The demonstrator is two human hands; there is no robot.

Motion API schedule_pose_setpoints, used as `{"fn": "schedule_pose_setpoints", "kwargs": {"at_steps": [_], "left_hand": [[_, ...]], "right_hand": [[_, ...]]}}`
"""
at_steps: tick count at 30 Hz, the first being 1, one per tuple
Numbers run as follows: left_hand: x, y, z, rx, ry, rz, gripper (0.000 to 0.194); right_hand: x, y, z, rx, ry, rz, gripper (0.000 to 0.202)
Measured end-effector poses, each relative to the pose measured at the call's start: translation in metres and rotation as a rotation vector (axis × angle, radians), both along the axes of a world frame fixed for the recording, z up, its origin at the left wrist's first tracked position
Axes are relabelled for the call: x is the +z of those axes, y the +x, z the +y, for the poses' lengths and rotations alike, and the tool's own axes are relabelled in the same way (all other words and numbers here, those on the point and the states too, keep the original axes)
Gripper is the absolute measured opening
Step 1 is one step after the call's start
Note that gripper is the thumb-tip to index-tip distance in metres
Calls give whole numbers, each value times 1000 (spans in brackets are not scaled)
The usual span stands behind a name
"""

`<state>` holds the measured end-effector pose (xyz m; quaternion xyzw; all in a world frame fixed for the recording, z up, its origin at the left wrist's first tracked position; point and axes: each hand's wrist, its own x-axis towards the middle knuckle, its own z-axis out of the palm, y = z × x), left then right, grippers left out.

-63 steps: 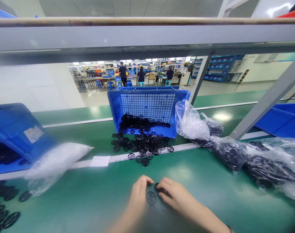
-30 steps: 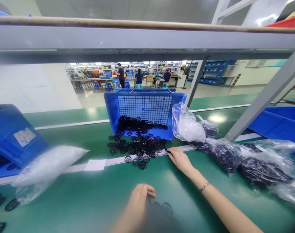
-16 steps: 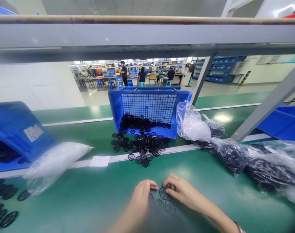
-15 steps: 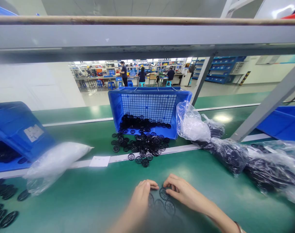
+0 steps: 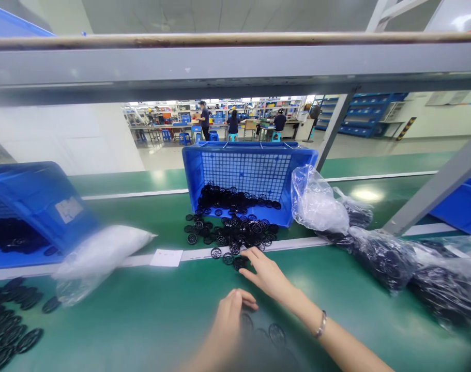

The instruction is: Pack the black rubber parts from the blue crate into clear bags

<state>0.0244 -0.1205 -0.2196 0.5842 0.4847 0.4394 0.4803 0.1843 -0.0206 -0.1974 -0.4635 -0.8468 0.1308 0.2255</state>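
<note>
Over the near edge of a pile of black spoked plastic wheels (image 5: pixel 245 230), my right hand (image 5: pixel 264 271) reaches out with thumb and fingers apart. Its fingertips are around or just above one black wheel (image 5: pixel 239 262); whether they touch it I cannot tell. My left hand (image 5: pixel 231 315) stays low on the green tabletop, fingers curved together and the thumb against them. Its inner side is hidden, so anything in it does not show. Beside it lie a few blurred wheels, one black wheel (image 5: pixel 277 335) being the plainest.
A tipped blue crate (image 5: pixel 251 150) with wheels stands behind the pile. Left are another blue crate (image 5: pixel 37 196), a white plastic bag (image 5: pixel 103 253), a paper slip (image 5: pixel 166 258) and loose wheels (image 5: pixel 10 320). Bagged black parts (image 5: pixel 378 256) and a metal post (image 5: pixel 429 188) stand right.
My right hand has left the wheels near my left hand and moved forward to the pile. The wheel it touched no longer shows there. The view has shifted slightly.
</note>
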Motion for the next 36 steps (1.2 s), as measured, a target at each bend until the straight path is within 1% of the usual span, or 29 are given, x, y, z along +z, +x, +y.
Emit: {"fn": "schedule_pose_setpoints", "kwargs": {"at_steps": [1, 3, 5, 7, 11, 13, 15, 18, 20, 22, 24, 26, 27, 29, 30, 31, 33, 34, 36], "left_hand": [[-2, -1, 1, 35, -8, -36, 58], [-8, -4, 6, 99, -11, -109, 59], [-13, -7, 12, 172, -2, -172, 57], [-17, -11, 20, 263, 13, -235, 56], [-21, -27, 39, 456, 36, -362, 54], [-23, -37, 48, 549, 56, -398, 52], [-24, -44, 53, 613, 73, -418, 50], [-25, -47, 54, 619, 78, -413, 50], [-25, -46, 53, 601, 64, -391, 52], [-23, -44, 51, 593, 56, -380, 52], [-22, -43, 50, 588, 64, -383, 52], [-21, -43, 49, 581, 73, -383, 52], [-21, -43, 50, 578, 74, -381, 52], [-21, -44, 50, 575, 76, -375, 53], [-21, -44, 50, 574, 78, -371, 53], [-21, -44, 51, 573, 82, -365, 53], [-21, -44, 51, 569, 90, -353, 52], [-21, -43, 51, 565, 93, -347, 52], [-21, -43, 51, 564, 95, -338, 52]], "right_hand": [[-4, -5, 5, -22, 16, -23, 36], [-10, -12, 11, -42, 31, -64, 35], [-10, -14, 11, -32, 37, -79, 30], [-8, -15, 4, 5, 37, -58, 29], [-5, -24, -25, 134, -48, 30, 39], [-7, -31, -43, 208, -110, 27, 37], [-9, -37, -62, 293, -153, -15, 29], [-8, -39, -81, 397, -191, -48, 28], [-4, -36, -80, 413, -186, -37, 27], [0, -31, -67, 352, -127, -44, 18], [0, -26, -45, 228, -21, -78, 10], [-5, -21, -20, 135, 95, -122, 14], [-9, -19, -10, 121, 140, -142, 17], [-16, -18, 4, 143, 187, -172, 13], [-19, -19, 6, 157, 194, -182, 12], [-21, -20, 5, 166, 201, -191, 16], [-21, -24, -5, 145, 175, -161, 19], [-19, -25, -12, 130, 115, -113, 18], [-13, -28, -27, 155, -105, 10, 17]]}}
